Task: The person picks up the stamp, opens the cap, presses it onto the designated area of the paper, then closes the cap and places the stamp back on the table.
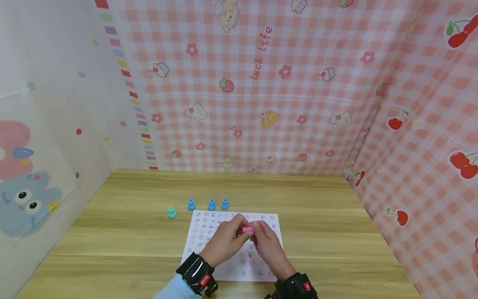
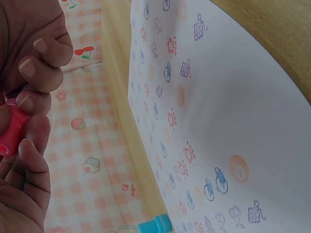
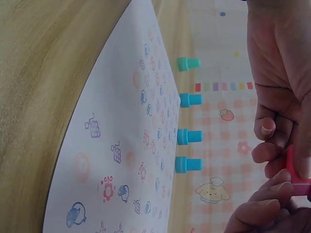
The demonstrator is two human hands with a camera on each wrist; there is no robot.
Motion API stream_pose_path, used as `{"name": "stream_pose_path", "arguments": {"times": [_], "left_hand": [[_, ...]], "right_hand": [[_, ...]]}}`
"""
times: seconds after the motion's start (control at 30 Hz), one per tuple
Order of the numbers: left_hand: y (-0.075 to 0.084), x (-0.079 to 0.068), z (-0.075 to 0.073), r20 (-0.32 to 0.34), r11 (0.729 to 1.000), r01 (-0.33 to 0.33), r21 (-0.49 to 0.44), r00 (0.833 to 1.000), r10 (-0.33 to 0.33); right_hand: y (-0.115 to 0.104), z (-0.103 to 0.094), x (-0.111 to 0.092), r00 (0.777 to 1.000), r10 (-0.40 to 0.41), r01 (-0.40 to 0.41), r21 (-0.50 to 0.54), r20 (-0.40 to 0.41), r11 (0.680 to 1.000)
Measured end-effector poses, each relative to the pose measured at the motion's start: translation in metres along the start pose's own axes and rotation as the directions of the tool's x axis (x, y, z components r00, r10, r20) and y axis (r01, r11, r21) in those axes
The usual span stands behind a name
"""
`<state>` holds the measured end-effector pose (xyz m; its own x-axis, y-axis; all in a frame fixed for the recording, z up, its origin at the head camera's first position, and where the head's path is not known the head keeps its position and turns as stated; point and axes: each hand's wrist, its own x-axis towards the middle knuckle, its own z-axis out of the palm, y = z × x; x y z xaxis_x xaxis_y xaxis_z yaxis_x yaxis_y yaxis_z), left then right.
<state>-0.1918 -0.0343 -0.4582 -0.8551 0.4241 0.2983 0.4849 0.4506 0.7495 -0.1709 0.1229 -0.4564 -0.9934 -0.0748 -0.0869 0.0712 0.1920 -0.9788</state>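
Observation:
A small pink stamp (image 1: 247, 229) is held above the printed paper, between both hands. The left hand (image 1: 225, 241) pinches its left end with thumb and fingers, while the right hand (image 1: 267, 244) grips the right end. Fingers cover much of the stamp. In the left wrist view the pink stamp (image 2: 13, 130) shows a small hole in one end. A thin seam line crosses the stamp (image 3: 293, 170) in the right wrist view. Below lies the white paper (image 1: 233, 272), covered with rows of small blue, red, orange and purple stamped pictures.
Behind the paper stand three blue stamps (image 1: 191, 204) (image 1: 211, 204) (image 1: 225, 204), upright in a loose row. A green stamp (image 1: 171, 212) stands to their left. The wooden table (image 1: 328, 241) is bordered by patterned cloth walls (image 1: 284, 95) at the back and sides.

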Motion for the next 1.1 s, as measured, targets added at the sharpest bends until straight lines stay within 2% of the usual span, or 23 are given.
{"name": "stream_pose_path", "arguments": {"times": [0.2,0.37,0.5,0.63,0.77,0.9,1.1], "left_hand": [[-0.003,0.0,0.001,-0.025,1.0,-0.009,0.005,1.0,0.009],[-0.009,0.0,-0.005,-0.042,0.999,0.036,-0.01,0.998,-0.036],[-0.019,-0.004,-0.017,-0.079,0.996,0.084,-0.01,0.993,-0.085],[-0.034,-0.011,-0.034,-0.14,0.986,0.166,0.003,0.976,-0.164],[-0.049,-0.02,-0.054,-0.185,0.968,0.25,0.017,0.952,-0.243],[-0.059,-0.026,-0.072,-0.201,0.962,0.27,0.044,0.945,-0.257],[-0.071,-0.04,-0.096,-0.208,0.943,0.32,0.09,0.932,-0.297]], "right_hand": [[0.0,-0.001,-0.002,0.999,-0.032,0.033,-0.06,0.009,0.998],[0.001,-0.006,-0.004,1.0,-0.006,0.01,-0.126,0.03,0.992],[0.003,-0.015,-0.006,1.0,-0.004,0.0,-0.249,-0.015,0.969],[0.006,-0.024,-0.007,0.997,-0.033,0.0,-0.417,-0.072,0.909],[0.01,-0.03,-0.005,0.993,-0.086,0.028,-0.566,-0.076,0.824],[0.013,-0.033,-0.004,0.992,-0.099,0.025,-0.656,-0.076,0.754],[0.017,-0.028,-0.003,0.992,-0.119,0.047,-0.722,-0.049,0.69]]}}
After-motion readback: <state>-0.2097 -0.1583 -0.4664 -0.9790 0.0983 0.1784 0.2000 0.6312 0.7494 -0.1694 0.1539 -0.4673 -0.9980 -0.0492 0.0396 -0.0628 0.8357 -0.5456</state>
